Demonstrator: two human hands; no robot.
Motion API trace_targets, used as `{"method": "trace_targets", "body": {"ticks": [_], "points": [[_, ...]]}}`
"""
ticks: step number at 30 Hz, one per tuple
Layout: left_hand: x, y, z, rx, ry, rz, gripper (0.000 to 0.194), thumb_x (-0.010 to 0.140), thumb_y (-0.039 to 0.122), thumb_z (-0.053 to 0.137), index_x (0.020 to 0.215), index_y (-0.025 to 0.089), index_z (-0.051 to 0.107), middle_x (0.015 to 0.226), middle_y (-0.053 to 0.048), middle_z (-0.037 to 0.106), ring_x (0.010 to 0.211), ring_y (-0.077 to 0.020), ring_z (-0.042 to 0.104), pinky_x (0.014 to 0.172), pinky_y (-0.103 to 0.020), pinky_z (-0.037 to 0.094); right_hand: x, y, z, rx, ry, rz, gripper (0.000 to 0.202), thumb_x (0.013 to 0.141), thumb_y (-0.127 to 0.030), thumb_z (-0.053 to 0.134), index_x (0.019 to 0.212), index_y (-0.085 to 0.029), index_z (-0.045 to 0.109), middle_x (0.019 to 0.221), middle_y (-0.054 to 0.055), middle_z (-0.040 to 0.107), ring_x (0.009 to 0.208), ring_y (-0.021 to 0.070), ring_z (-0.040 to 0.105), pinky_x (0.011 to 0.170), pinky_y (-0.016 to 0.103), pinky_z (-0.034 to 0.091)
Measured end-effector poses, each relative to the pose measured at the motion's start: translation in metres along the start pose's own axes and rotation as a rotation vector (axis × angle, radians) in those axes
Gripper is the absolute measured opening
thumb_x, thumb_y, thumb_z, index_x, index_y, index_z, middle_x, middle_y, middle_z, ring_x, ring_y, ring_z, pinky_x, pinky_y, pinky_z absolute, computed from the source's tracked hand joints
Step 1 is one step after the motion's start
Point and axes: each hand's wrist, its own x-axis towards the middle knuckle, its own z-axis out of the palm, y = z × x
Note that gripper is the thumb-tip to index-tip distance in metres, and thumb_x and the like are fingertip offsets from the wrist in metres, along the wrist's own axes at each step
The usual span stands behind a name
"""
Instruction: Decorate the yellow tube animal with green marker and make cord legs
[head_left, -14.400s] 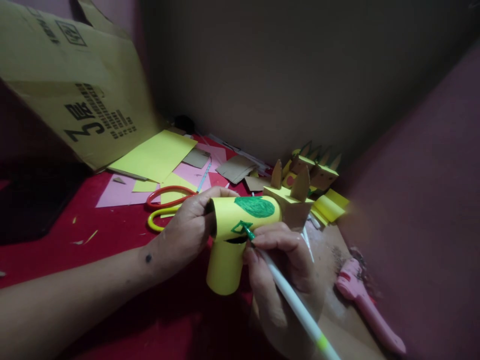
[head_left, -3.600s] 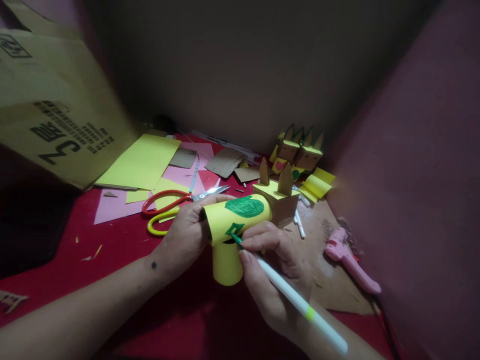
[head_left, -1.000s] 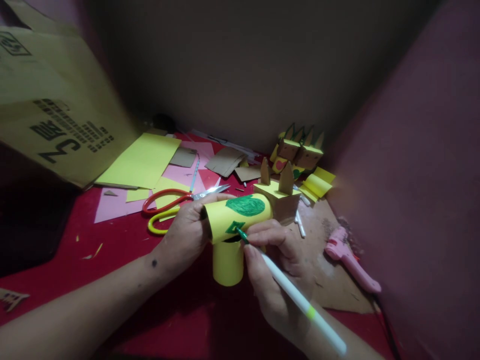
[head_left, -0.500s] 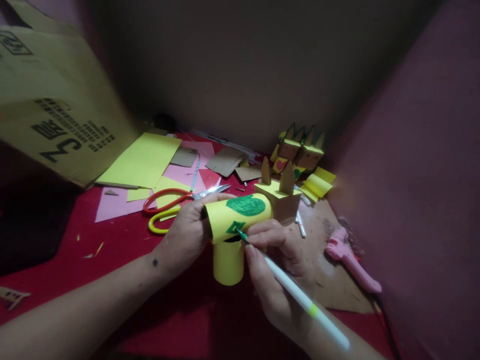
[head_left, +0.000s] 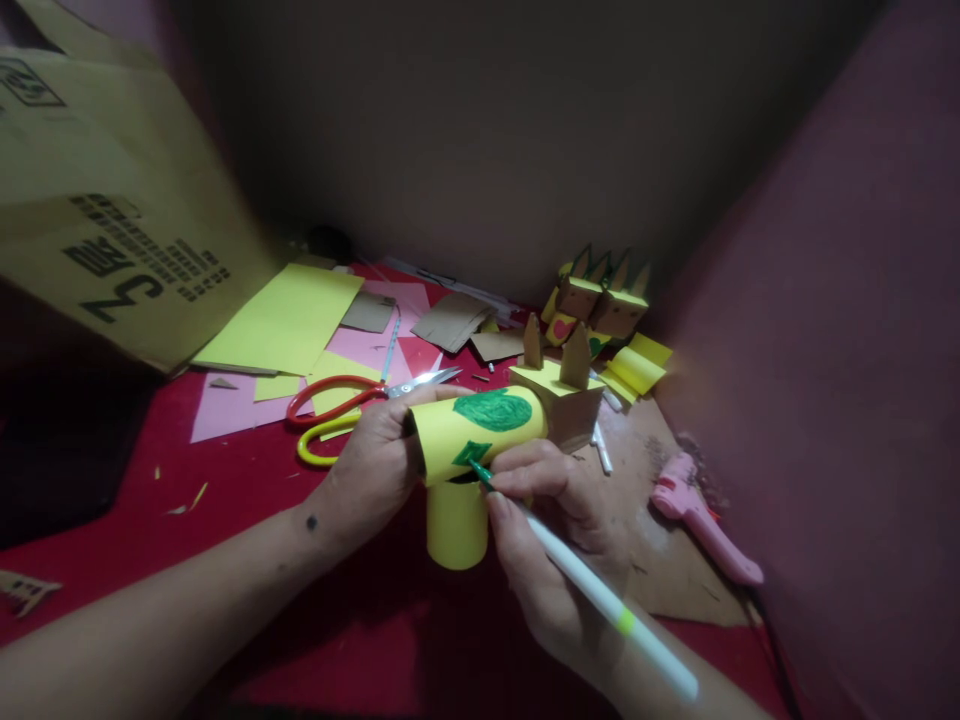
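Over the near half of the red tabletop [head_left: 337, 640], R hand [head_left: 551, 520] grips a white marker [head_left: 585, 580] btwn thumb & fingers, green tip at a small green diamond [head_left: 472, 454] drawn on a yellow paper tube [head_left: 435, 440]. Diamond looks mostly filled. L hand [head_left: 379, 445] grasps same tube near its open L end, fingertips hidden. Tube approx horiz., held above tabletop, larger green patch [head_left: 493, 410] on upper side. 2nd yellow tube [head_left: 456, 530] upright just under it; can't tell if joined. Toward R edge: pink glue gun [head_left: 701, 520] on a cardboard sheet [head_left: 690, 590]. Held tube's R end meets a brown cardboard block [head_left: 574, 408] w/ 2 pointed ears, yellow top. Just past L hand, scissors [head_left: 391, 391], red + yellow handles, blades pointing R. Farther back: pink paper [head_left: 232, 410], then big yellow sheet [head_left: 289, 320] toward far L corner. Brown carton [head_left: 97, 180] w/ black print, tilted, L side. Near far R corner, box-headed figs [head_left: 619, 315] w/ pointed ears; grey wall [head_left: 487, 130] behind.
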Motion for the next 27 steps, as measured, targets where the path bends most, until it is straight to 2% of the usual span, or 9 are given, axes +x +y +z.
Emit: {"method": "trace_targets", "body": {"ticks": [6, 11, 21, 27], "points": [[0.000, -0.003, -0.001, 0.018, -0.002, 0.008, 0.026, 0.074, 0.031, 0.082, 0.099, 0.027, 0.082, 0.097, -0.003, 0.082, 0.084, -0.0247, 0.075, 0.081, -0.033, 0.062, 0.000, 0.000, -0.001, 0.006, -0.015, 0.023, 0.023, 0.087, -0.004, 0.059, 0.097, -0.024, 0.060, 0.088, 0.002, 0.063, 0.077, 0.0144, 0.063, 0.068, 0.028, 0.054], [0.000, -0.004, -0.002, 0.010, -0.001, -0.008, 0.027, 0.074, 0.028, 0.081, 0.101, 0.027, 0.081, 0.100, -0.004, 0.082, 0.087, -0.0262, 0.076, 0.085, -0.035, 0.062, 0.000, 0.000, 0.000, -0.020, -0.011, -0.011, 0.021, 0.086, -0.005, 0.060, 0.095, -0.024, 0.061, 0.087, 0.002, 0.064, 0.079, 0.0159, 0.064, 0.069, 0.029, 0.054], [0.000, -0.003, -0.001, 0.003, -0.006, 0.007, 0.025, 0.075, 0.029, 0.080, 0.100, 0.026, 0.082, 0.099, -0.004, 0.082, 0.087, -0.0260, 0.077, 0.083, -0.034, 0.063, 0.000, -0.001, -0.001, 0.009, -0.005, 0.002, 0.022, 0.087, -0.005, 0.060, 0.096, -0.024, 0.062, 0.088, 0.001, 0.063, 0.080, 0.0148, 0.063, 0.070, 0.029, 0.053], [0.002, 0.005, 0.004, -0.051, -0.049, 0.016, 0.020, 0.070, 0.025, 0.083, 0.090, 0.023, 0.083, 0.096, -0.007, 0.083, 0.097, -0.0342, 0.076, 0.082, -0.041, 0.064, 0.003, -0.006, -0.004, 0.057, 0.019, 0.062, 0.019, 0.089, -0.007, 0.057, 0.096, -0.024, 0.061, 0.085, 0.002, 0.061, 0.080, 0.0154, 0.063, 0.068, 0.028, 0.053]]}}
